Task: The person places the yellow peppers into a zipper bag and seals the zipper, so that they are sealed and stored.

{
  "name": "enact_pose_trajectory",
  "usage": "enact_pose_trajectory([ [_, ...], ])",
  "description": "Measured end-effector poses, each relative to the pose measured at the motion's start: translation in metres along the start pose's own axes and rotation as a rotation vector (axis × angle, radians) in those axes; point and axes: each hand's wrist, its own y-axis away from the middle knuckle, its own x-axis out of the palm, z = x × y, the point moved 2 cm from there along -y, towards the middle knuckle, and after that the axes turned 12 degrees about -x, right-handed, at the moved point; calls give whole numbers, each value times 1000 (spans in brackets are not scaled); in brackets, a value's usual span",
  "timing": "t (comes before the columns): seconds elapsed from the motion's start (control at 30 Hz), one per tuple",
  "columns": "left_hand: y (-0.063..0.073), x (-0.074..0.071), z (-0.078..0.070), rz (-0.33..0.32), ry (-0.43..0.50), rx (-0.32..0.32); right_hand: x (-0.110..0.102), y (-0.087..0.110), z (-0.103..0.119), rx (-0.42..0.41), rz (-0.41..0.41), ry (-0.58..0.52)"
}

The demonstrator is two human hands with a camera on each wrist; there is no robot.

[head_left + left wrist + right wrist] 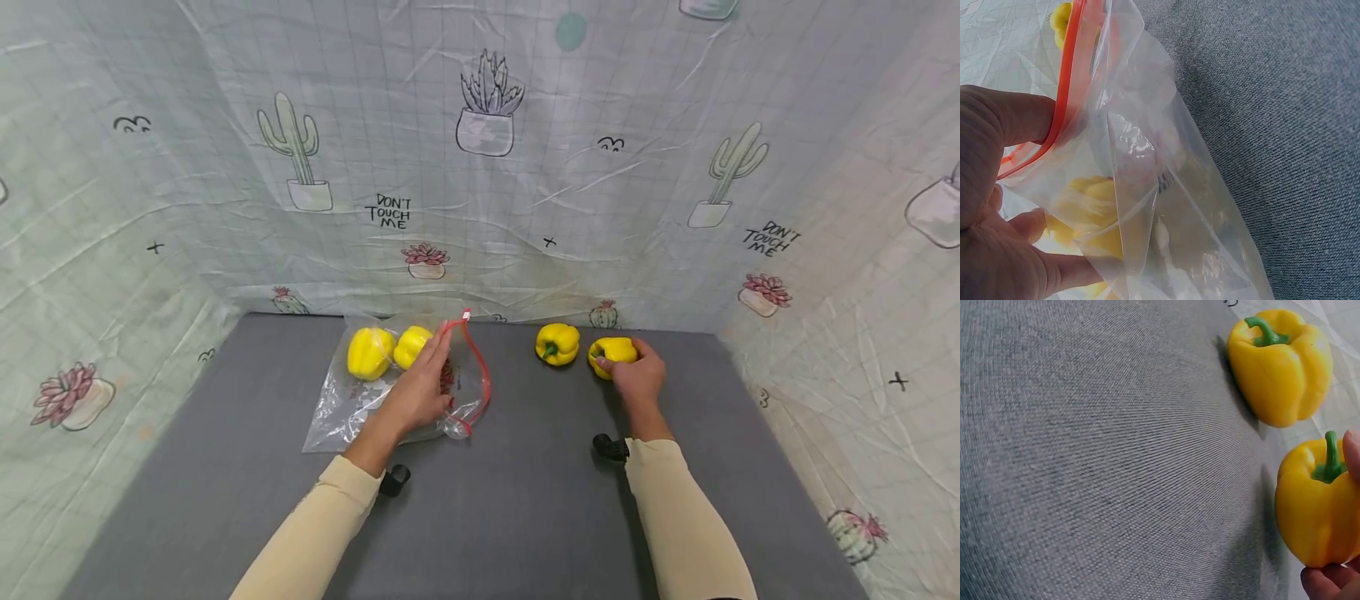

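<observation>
My right hand grips a yellow bell pepper with a green stem, thumb on one side and fingers round the other. Just left of it in the head view, another yellow bell pepper sits on the table. My left hand lies over a clear zip bag near its red-edged mouth. Its fingers and thumb are spread apart, touching the plastic, with one digit at the red strip. Two yellow bell peppers are in the bag, one at the left and one partly behind my fingers.
A grey cloth-like tabletop lies under everything. Fabric hangings printed with cacti and potted plants rise at the back and both sides. A black wrist-camera mount shows at each wrist, the left one low over the table.
</observation>
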Motion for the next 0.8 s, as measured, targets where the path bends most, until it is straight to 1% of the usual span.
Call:
enact_pose_trajectory([
  [0.17,0,1,1,-1,5,-7,-3,1,0,-11,-2,5],
  [0.3,-1,0,0,-6,3,-3,-6,2,3,-17,-3,-46],
  [0.43,-1,-2,0,-9,11,14,-7,3,9,-44,-3,-91],
  [0.63,-1,-1,1,10,14,-2,-9,9,15,-64,5,-115],
  [0.8,-2,-3,1,3,8,-1,-9,12,23,-111,-3,-111],
])
